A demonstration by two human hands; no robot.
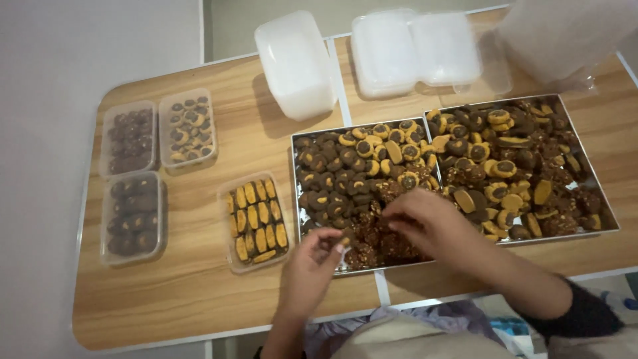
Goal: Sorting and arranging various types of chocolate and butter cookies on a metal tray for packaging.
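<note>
Wood-grain tabletop (199,292) with a pale edge carries everything, and the near metal baking tray (298,193) serves as the landmark. That tray is packed with dark round cookies, yellow-rimmed ones toward its far side and rough chocolate clusters (372,242) at its near edge. A second metal tray (601,199) touches its right side, heaped with mixed cookies.

Over the near edge of the landmark tray, the left hand (312,266) has its fingertips pinched on a small dark cookie (347,238). The right hand (432,223) hovers just beside it over the clusters, fingers curled down; whether they have closed on a piece cannot be told.

Judging by the crumbly look of the clusters, a light pinch by the sides and a straight lift would likely keep them whole.

Left of the tray stand four filled clear plastic boxes: one of yellow-and-brown oblong cookies (258,223) closest, then two of dark cookies (133,216) (127,138) and one of small round yellow-ringed ones (188,127) farther off. Beyond the tray's far side lie empty white plastic boxes: one (296,63) upturned and one hinged pair (415,50).
</note>
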